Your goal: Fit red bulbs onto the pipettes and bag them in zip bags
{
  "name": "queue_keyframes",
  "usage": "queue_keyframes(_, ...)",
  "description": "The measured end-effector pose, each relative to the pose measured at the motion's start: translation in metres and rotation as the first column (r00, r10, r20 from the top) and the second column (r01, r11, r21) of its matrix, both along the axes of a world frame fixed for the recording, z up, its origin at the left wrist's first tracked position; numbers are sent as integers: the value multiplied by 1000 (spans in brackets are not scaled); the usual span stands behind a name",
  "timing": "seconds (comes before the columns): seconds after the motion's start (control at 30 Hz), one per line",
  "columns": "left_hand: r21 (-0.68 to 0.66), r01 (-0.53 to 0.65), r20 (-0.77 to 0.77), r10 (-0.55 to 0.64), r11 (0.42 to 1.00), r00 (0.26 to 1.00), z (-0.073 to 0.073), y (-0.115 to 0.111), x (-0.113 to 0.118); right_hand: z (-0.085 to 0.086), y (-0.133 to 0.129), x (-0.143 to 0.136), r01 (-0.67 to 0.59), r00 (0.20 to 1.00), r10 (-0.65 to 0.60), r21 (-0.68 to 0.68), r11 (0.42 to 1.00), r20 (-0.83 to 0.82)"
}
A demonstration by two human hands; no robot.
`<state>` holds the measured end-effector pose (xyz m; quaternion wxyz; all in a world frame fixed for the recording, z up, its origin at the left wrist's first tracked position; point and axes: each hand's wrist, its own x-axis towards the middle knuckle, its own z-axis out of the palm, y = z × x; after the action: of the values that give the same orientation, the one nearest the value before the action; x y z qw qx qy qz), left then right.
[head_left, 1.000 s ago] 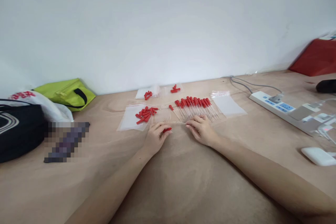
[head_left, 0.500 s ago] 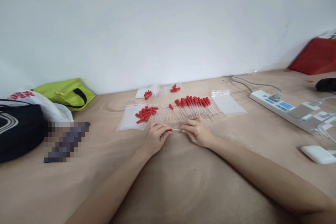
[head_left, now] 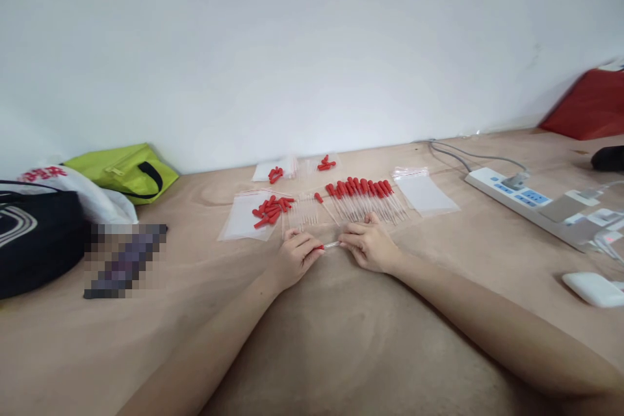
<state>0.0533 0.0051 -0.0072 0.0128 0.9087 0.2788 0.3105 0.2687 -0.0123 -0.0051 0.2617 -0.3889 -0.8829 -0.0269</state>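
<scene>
Between my hands, low over the table, lies a thin clear tube [head_left: 332, 244]. My left hand [head_left: 298, 256] pinches a small red rubber cap at the tube's left end, with only a bit of red showing. The fingers of my right hand [head_left: 369, 246] are closed on the tube's right end. Beyond my right hand is a row of several clear droppers with red caps [head_left: 361, 188]. One more capped dropper [head_left: 318, 197] lies left of that row, beside several bare clear tubes [head_left: 306, 209]. Loose red caps [head_left: 272, 209] are heaped on a plastic bag [head_left: 238, 218].
Two small groups of red caps [head_left: 275, 174] lie on bags near the wall. A stack of clear bags [head_left: 424, 192] and a white power strip [head_left: 507, 192] are at right, with a white case [head_left: 592, 289]. Green [head_left: 117, 166] and black bags [head_left: 43, 240] stand left.
My left hand has moved slightly right and down, and the tube now looks tilted and more visible. The view has shifted a little.
</scene>
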Motion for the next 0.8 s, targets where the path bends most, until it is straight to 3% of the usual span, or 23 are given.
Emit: queue_keyframes(0.8,8,-1,-60,2,1000,998,3,-2,1,-2,-6,-15,-7,1000,8,-13,1000,18)
